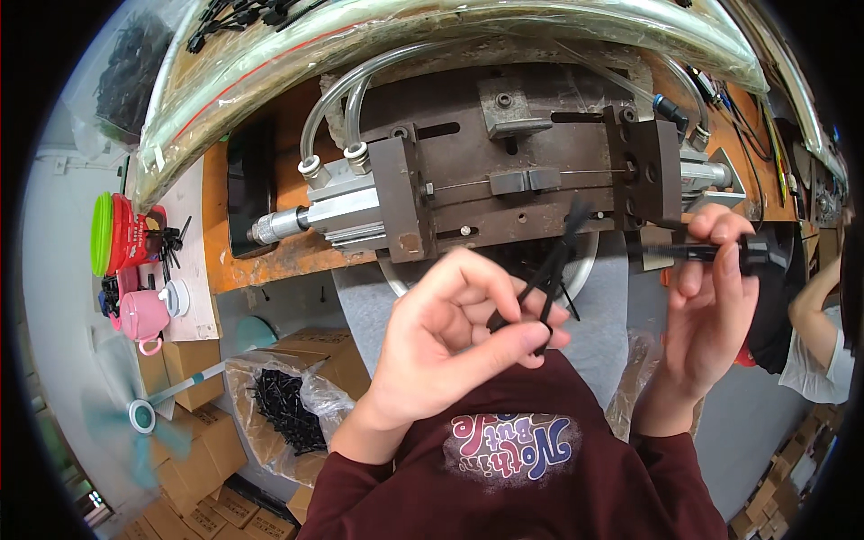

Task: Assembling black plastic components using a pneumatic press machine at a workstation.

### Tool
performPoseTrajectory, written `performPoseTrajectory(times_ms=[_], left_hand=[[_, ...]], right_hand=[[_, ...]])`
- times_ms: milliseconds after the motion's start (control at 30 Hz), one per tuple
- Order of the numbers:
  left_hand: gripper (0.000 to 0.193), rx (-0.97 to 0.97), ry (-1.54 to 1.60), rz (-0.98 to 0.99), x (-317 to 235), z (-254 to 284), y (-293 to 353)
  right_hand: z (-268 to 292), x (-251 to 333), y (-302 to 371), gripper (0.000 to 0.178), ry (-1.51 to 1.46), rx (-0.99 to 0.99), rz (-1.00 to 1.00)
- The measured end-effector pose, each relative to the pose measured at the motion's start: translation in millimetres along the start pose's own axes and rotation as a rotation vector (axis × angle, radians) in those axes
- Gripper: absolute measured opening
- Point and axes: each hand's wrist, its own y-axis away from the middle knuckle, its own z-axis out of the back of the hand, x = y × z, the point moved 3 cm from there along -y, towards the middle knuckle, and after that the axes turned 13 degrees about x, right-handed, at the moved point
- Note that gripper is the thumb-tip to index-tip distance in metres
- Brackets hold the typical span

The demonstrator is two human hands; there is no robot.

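My left hand [441, 337] is closed on several thin black plastic rods [551, 274], pinched between thumb and fingers, their tips pointing up toward the machine. To the right, my raised right hand [709, 310] grips a black rod-shaped part [760, 256] with a thicker end; its thin end is smeared by motion. Beyond both hands stands a brown metal fixture [504, 216]. Two small grey blocks [526, 182] meet at its middle on thin shafts. Silver air cylinders [346, 211] flank the fixture, with clear hoses [315, 117] attached.
A plastic-lined box of black parts [286, 409] is at lower left, beside a turning fan [141, 416] and cardboard boxes [202, 454]. A pink cup [144, 315] stands on the left ledge. A plastic-wrapped shelf [432, 58] overhangs the fixture. Another person's arm [814, 310] shows at right.
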Motion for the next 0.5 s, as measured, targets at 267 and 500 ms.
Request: performPoseTrajectory(times_ms=[267, 500], left_hand=[[0.056, 0.025, 0.190, -0.002, 7.2, -13.2, -5.5], [0.049, -0.052, -0.637, -0.317, -2.3, -9.9, -5.4]], right_hand=[[-38.4, 8.7, 11.5, 0.032, 1.160, 0.384, 0.427], [-48.8, -1.0, 11.7, 0.036, 1.237, 0.490, 0.569]])
